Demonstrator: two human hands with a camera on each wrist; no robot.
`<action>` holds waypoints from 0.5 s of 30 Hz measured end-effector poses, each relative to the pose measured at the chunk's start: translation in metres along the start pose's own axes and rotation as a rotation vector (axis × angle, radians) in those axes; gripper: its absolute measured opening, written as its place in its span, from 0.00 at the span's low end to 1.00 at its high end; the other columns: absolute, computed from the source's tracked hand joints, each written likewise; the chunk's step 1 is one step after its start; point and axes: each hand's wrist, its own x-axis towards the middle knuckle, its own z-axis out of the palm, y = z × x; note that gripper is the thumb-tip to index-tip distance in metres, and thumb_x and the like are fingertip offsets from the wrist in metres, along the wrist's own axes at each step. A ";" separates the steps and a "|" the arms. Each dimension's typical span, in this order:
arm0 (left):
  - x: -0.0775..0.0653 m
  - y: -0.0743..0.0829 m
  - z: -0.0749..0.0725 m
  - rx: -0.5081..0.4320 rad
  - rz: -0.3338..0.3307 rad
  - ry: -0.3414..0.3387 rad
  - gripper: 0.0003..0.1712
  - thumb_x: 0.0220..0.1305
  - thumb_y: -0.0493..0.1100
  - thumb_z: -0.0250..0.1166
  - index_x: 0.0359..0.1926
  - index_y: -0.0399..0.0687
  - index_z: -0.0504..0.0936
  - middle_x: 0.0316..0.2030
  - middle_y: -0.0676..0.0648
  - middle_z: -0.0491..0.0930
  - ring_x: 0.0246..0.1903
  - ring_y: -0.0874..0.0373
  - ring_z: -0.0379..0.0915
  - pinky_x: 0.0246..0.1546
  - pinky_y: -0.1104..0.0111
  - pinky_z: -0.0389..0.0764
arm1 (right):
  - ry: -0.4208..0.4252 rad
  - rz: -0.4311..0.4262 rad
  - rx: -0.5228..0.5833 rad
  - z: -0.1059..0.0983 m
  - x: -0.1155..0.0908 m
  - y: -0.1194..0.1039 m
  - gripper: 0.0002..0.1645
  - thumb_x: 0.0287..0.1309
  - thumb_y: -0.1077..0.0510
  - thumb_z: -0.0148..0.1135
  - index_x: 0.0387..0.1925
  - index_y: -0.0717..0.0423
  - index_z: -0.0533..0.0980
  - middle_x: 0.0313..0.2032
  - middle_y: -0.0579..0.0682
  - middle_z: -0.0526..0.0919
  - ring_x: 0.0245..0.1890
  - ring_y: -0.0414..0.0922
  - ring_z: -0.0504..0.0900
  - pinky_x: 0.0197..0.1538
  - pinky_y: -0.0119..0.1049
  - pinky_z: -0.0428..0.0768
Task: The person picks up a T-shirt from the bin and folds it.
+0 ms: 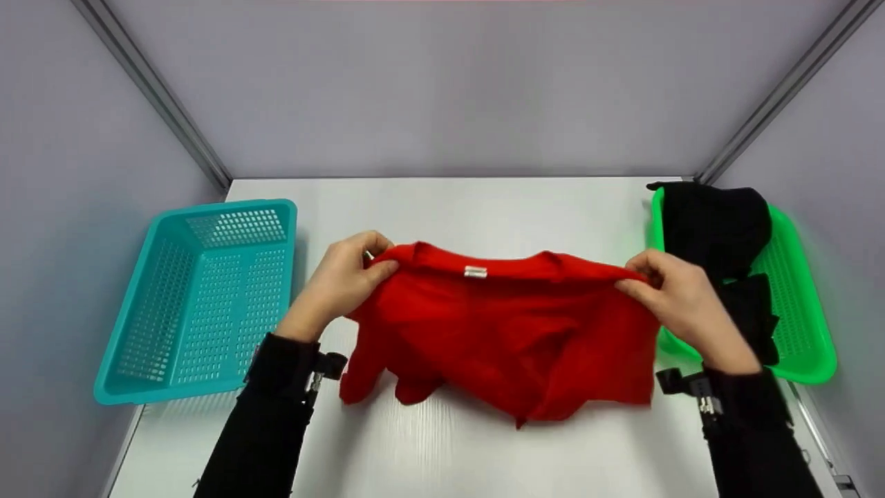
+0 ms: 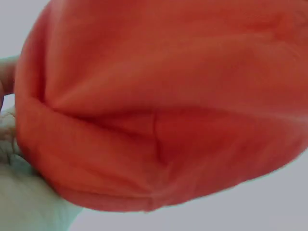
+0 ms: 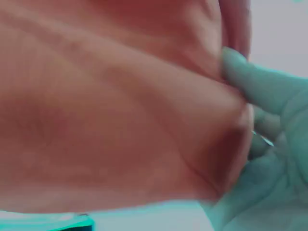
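A red shirt [image 1: 498,332] hangs spread between both hands over the white table, with a small white label [image 1: 476,272] at the middle of its neckline. My left hand [image 1: 346,277] pinches one shoulder between thumb and fingers. At the other shoulder, my right hand [image 1: 681,301] pinches the cloth the same way. Loose folds droop below, and the lower edge hangs unevenly. Red cloth [image 2: 159,96] fills most of the left wrist view and hides most of that hand. In the right wrist view, the thumb [image 3: 264,86] presses on the cloth's edge.
To the left stands a teal plastic basket [image 1: 294,277] with nothing in it. On the right, a bright green basket [image 1: 816,325] holds black cloth [image 1: 715,225], part of which lies over its rim. Grey panels [image 1: 456,90] wall in the white table [image 1: 442,214].
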 end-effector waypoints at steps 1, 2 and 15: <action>0.001 -0.007 0.003 0.028 0.013 0.011 0.06 0.68 0.33 0.68 0.45 0.39 0.84 0.41 0.42 0.84 0.39 0.48 0.77 0.45 0.57 0.79 | 0.039 -0.027 -0.014 0.006 -0.002 0.004 0.07 0.61 0.61 0.75 0.36 0.54 0.81 0.30 0.47 0.79 0.28 0.39 0.72 0.31 0.25 0.69; 0.001 -0.011 0.005 0.057 0.028 0.033 0.06 0.68 0.32 0.68 0.45 0.38 0.85 0.40 0.41 0.83 0.38 0.47 0.76 0.45 0.56 0.79 | 0.081 -0.049 -0.022 0.011 -0.003 0.007 0.08 0.60 0.64 0.75 0.35 0.56 0.81 0.29 0.48 0.77 0.28 0.39 0.71 0.31 0.24 0.67; 0.050 0.000 0.003 -0.251 -0.235 0.375 0.06 0.69 0.36 0.66 0.44 0.37 0.85 0.25 0.41 0.83 0.20 0.58 0.77 0.26 0.71 0.82 | 0.159 0.196 0.877 0.009 0.017 -0.006 0.16 0.71 0.57 0.66 0.46 0.69 0.75 0.20 0.60 0.83 0.19 0.53 0.87 0.30 0.42 0.88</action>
